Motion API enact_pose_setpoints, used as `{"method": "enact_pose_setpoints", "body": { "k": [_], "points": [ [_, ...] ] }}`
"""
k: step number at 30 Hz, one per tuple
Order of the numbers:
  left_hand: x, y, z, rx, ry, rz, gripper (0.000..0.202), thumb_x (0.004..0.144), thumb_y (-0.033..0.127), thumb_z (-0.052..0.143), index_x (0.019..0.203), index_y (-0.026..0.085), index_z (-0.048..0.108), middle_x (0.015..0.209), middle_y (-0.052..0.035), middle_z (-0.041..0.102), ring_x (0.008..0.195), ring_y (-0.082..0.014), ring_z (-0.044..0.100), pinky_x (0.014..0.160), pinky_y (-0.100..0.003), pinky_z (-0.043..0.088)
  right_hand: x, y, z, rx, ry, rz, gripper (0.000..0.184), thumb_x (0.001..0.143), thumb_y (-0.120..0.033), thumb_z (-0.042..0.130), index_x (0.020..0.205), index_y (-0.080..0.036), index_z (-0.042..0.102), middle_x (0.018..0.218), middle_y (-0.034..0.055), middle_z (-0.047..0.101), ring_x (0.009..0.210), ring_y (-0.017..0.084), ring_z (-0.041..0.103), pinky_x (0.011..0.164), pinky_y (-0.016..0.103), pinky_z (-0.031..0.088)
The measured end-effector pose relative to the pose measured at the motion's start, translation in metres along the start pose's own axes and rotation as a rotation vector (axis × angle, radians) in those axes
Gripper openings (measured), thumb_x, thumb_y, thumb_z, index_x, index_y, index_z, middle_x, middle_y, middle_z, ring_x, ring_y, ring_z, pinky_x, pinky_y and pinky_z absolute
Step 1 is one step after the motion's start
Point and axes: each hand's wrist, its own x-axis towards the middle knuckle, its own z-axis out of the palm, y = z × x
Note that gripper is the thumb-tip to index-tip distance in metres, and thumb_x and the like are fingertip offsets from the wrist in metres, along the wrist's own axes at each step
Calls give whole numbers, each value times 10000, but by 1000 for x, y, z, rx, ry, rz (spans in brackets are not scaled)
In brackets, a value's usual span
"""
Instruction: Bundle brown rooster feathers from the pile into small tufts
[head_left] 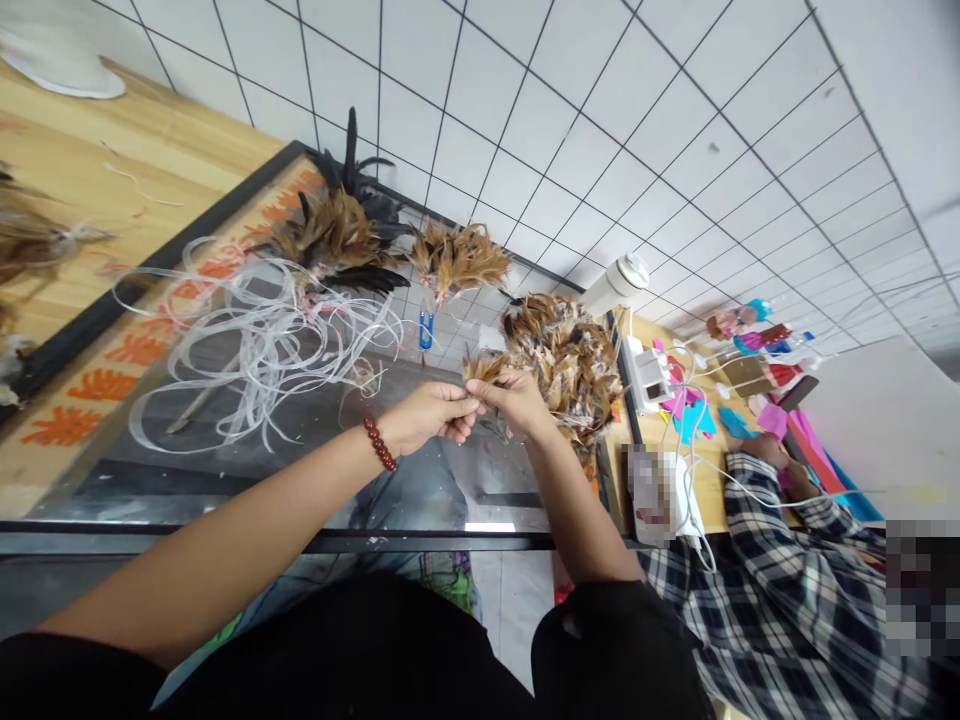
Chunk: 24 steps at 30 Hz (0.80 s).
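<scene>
My left hand (431, 412) and my right hand (514, 398) meet over the glass tabletop (315, 480), fingertips pinched together on a small bunch of brown feathers (484, 368). A dark red bead bracelet (379, 443) circles my left wrist. Just right of my right hand lies a large pile of brown feathers (566, 355). Two more feather bundles lie farther back, a dark one (337, 235) and a lighter one (457, 258).
A tangle of white plastic strips (259, 345) covers the glass to the left. Small blue scissors (426, 330) lie behind my hands. At right, a person in a plaid sleeve (780, 590) works among coloured paper scraps (750, 415), white cables and a power strip (646, 372).
</scene>
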Motion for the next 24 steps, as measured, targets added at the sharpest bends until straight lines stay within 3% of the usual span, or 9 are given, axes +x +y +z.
{"method": "enact_pose_setpoints", "body": {
  "k": [2,4,5,7,10,14,17,21,24],
  "points": [
    [1,1,0,-16,47,27,134,812,141,610,710,65,653,549,-28,579,453,-95,555,456,-208,477,3,-3,-12,-109,79,-66,241,700,-411,703,754,-177,680,668,-2,660,594,112,560,611,246,454],
    [2,4,-1,-95,111,58,142,829,126,582,715,69,646,577,-38,597,474,-97,574,481,-211,490,9,-7,-29,-308,286,-145,262,744,-386,651,910,-189,693,836,27,698,726,141,603,704,267,473],
    [3,6,-1,-143,152,79,146,837,115,568,720,71,642,591,-40,603,487,-96,582,493,-210,497,12,-9,-38,-460,400,-166,253,761,-356,625,935,-186,697,874,41,701,771,156,610,740,279,471],
    [4,9,-2,-232,224,120,148,847,93,544,733,75,637,607,-38,609,506,-92,591,509,-205,505,20,-11,-50,-798,457,-164,202,781,-277,584,908,-188,714,922,58,701,854,181,616,811,295,451],
    [5,11,-3,-316,277,152,152,855,76,528,746,73,634,605,-35,606,517,-83,588,520,-195,508,33,-7,-49,-1155,328,-111,197,801,-227,552,901,-207,721,938,64,689,891,194,612,831,293,423],
    [6,10,-5,-351,284,180,145,852,74,535,745,70,633,607,-32,602,521,-80,585,519,-192,509,49,4,-34,-1348,273,-73,204,828,-248,542,962,-207,690,1002,92,651,952,212,574,837,310,396],
    [8,10,-9,-370,291,196,138,852,77,538,753,72,634,618,-29,604,524,-78,588,521,-192,508,48,4,-29,-1263,241,-113,173,851,-204,486,893,-173,651,991,94,639,959,205,553,847,313,385],
    [9,10,-12,-381,315,199,112,846,89,558,765,76,634,626,-35,623,534,-84,607,538,-199,518,25,-9,-22,-999,88,-344,196,910,-201,395,971,-167,578,864,46,630,800,153,560,764,261,408],
    [9,10,-11,-334,323,172,79,828,111,597,778,67,639,666,-74,664,584,-112,647,590,-228,543,4,-18,-13,-1093,21,-500,205,926,-225,400,946,-180,598,889,66,621,849,179,545,796,290,391]
  ]
}}
